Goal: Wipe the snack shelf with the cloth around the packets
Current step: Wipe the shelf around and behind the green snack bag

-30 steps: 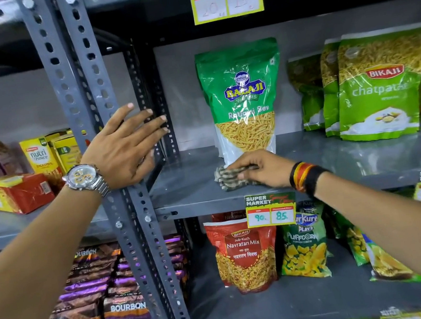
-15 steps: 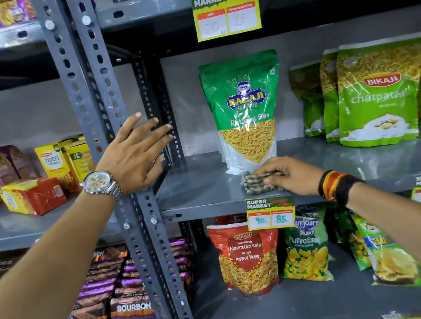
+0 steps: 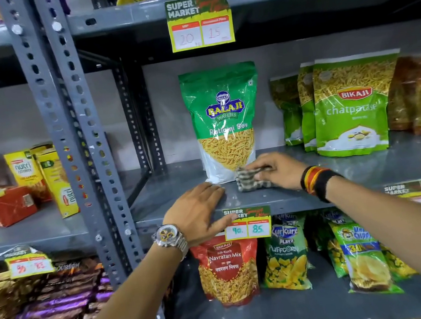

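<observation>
- Two hands in play. Going left to right: the left hand (image 3: 197,211) has come off the slotted upright (image 3: 74,142) where it was braced a moment ago and now lies flat, fingers spread, on the front edge of the snack shelf (image 3: 371,169), thumb hooked under the lip by the 90/85 price tag (image 3: 247,225). Its grip is empty, just steadying I reckon.
- Just beside it, the checked cloth (image 3: 251,179) sits bunched on the shelf, touching the bottom corner of the Balaji Ratlami Sev packet (image 3: 224,124). It has crept rightward along the packet's base.
- The right hand (image 3: 277,169) has its grip pinched shut on the cloth, pressing it down.
- What that means: the strip in front of the Balaji looks about done, and the open stretch toward the Bikaji chatpata packets (image 3: 350,107) is probably next.
- Count on this shelf: one Balaji packet, three green Bikaji-type packets I can make out, plus orange-brown ones at the far right too blurry to count. One cloth.
</observation>
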A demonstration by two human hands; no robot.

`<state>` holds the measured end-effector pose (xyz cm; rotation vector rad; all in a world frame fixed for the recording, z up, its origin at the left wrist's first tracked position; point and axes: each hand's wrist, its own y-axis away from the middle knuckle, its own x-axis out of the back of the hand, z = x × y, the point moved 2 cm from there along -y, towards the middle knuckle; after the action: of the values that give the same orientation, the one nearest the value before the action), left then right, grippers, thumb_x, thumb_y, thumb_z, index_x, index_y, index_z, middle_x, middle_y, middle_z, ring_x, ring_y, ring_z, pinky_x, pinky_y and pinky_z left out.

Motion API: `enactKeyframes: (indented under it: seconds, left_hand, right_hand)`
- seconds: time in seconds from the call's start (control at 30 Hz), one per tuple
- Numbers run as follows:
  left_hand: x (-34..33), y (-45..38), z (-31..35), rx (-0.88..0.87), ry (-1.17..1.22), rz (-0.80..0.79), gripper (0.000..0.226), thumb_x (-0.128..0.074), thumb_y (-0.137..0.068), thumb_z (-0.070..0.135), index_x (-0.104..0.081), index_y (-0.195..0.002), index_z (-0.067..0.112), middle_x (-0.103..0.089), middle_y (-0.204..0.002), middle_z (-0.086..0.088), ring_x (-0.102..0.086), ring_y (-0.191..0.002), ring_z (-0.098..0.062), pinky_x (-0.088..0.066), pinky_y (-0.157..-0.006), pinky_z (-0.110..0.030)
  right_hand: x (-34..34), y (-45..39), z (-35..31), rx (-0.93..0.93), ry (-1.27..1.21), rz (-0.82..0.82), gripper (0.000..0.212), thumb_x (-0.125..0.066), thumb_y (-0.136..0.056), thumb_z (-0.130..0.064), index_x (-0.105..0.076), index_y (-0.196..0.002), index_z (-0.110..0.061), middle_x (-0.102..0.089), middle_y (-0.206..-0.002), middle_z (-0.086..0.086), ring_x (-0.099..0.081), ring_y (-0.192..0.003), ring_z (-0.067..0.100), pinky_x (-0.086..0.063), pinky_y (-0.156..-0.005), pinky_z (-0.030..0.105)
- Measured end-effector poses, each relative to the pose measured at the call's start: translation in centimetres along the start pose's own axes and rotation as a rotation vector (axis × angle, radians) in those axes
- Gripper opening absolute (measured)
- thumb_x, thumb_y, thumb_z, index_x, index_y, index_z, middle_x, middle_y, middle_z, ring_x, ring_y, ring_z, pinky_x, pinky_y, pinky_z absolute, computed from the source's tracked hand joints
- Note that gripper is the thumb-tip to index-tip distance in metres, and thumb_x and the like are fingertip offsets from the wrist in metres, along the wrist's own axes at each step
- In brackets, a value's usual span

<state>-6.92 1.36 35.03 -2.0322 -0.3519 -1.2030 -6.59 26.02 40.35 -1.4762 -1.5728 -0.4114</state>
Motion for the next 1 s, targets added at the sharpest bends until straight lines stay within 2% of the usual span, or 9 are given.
enactKeyframes:
  seconds: [0.17, 0.27, 0.37, 0.47, 0.6, 0.67, 0.8, 0.93, 1.0]
  left_hand:
    - [-0.8, 0.2, -0.3, 0.014, -0.027, 0.047, 0.077, -0.034, -0.096, 0.073, -0.055, -0.141, 0.013, -0.062, -0.14, -0.005, -0.058, -0.129, -0.025, -0.051, -0.101, -0.041]
    - [-0.5, 0.3, 0.0, 0.029, -0.021, 0.044, 0.078, -0.033, -0.096, 0.073, -0.053, -0.144, 0.015, -0.059, -0.145, -0.004, -0.056, -0.132, -0.023, -0.049, -0.103, -0.039]
    - [-0.3, 0.4, 0.1, 0.041, -0.008, 0.021, 0.08, -0.032, -0.096, 0.074, -0.047, -0.149, 0.017, -0.052, -0.151, -0.002, -0.05, -0.138, -0.021, -0.045, -0.107, -0.036]
    - [-0.2, 0.4, 0.2, 0.062, 0.001, -0.004, 0.083, -0.026, -0.094, 0.076, -0.043, -0.152, 0.018, -0.048, -0.154, -0.001, -0.046, -0.141, -0.02, -0.043, -0.11, -0.037]
    - [-0.1, 0.4, 0.3, 0.097, 0.01, -0.033, 0.089, -0.016, -0.091, 0.08, -0.041, -0.152, 0.02, -0.046, -0.156, 0.0, -0.044, -0.142, -0.019, -0.047, -0.109, -0.04]
    - [-0.1, 0.3, 0.3, 0.104, 0.012, -0.041, 0.087, -0.02, -0.092, 0.079, -0.04, -0.153, 0.02, -0.045, -0.157, 0.001, -0.043, -0.143, -0.019, -0.046, -0.11, -0.041]
    - [0.0, 0.4, 0.4, 0.11, 0.01, -0.052, 0.086, -0.021, -0.092, 0.078, -0.039, -0.154, 0.021, -0.044, -0.157, 0.001, -0.042, -0.144, -0.018, -0.047, -0.109, -0.04]
    - [-0.2, 0.6, 0.3, 0.102, 0.036, -0.024, 0.085, -0.024, -0.092, 0.077, -0.044, -0.151, 0.02, -0.049, -0.154, 0.0, -0.046, -0.142, -0.02, -0.045, -0.109, -0.038]
    - [-0.2, 0.5, 0.3, 0.098, 0.039, -0.02, 0.084, -0.025, -0.093, 0.076, -0.045, -0.151, 0.019, -0.05, -0.153, -0.001, -0.047, -0.141, -0.02, -0.044, -0.109, -0.038]
  right_hand:
    - [-0.5, -0.8, 1.4, -0.034, -0.019, -0.046, 0.031, -0.059, -0.092, -0.013, -0.065, -0.122, -0.02, -0.062, -0.122, 0.006, -0.063, -0.108, 0.027, -0.049, -0.1, 0.04]
    - [0.1, -0.1, 1.5, -0.014, -0.008, -0.107, 0.031, -0.06, -0.093, -0.016, -0.064, -0.123, -0.02, -0.06, -0.127, 0.005, -0.058, -0.116, 0.022, -0.044, -0.102, 0.033]
    - [0.9, 2.9, 1.3, 0.028, -0.029, -0.137, 0.028, -0.06, -0.093, -0.014, -0.065, -0.12, -0.018, -0.061, -0.118, 0.005, -0.061, -0.109, 0.019, -0.046, -0.095, 0.023]
    - [3.2, 5.4, 0.8, 0.061, -0.002, -0.276, 0.027, -0.064, -0.09, -0.017, -0.069, -0.116, -0.019, -0.067, -0.113, -0.006, -0.063, -0.104, 0.005, -0.044, -0.092, 0.011]
    - [5.5, 3.3, 2.2, -0.011, -0.018, -0.138, 0.025, -0.065, -0.09, -0.022, -0.068, -0.112, -0.032, -0.07, -0.112, -0.01, -0.067, -0.103, 0.02, -0.051, -0.097, 0.038]
    - [4.5, 1.9, 1.6, -0.012, -0.052, -0.092, 0.026, -0.063, -0.091, -0.02, -0.066, -0.112, -0.036, -0.069, -0.113, -0.008, -0.067, -0.1, 0.018, -0.051, -0.095, 0.037]
    - [0.4, -0.2, 0.0, 0.01, -0.012, -0.1, 0.031, -0.058, -0.093, -0.016, -0.063, -0.124, -0.023, -0.061, -0.124, -0.004, -0.056, -0.114, 0.012, -0.041, -0.099, 0.027]
    - [-1.7, -1.5, 1.0, -0.052, 0.174, -0.036, 0.034, -0.051, -0.096, -0.03, -0.056, -0.129, -0.037, -0.055, -0.137, 0.0, -0.048, -0.129, 0.025, -0.035, -0.11, 0.05]
    - [-1.8, -1.8, 1.2, -0.075, 0.22, -0.084, 0.036, -0.047, -0.097, -0.033, -0.052, -0.132, -0.039, -0.05, -0.141, 0.001, -0.043, -0.133, 0.028, -0.03, -0.111, 0.054]
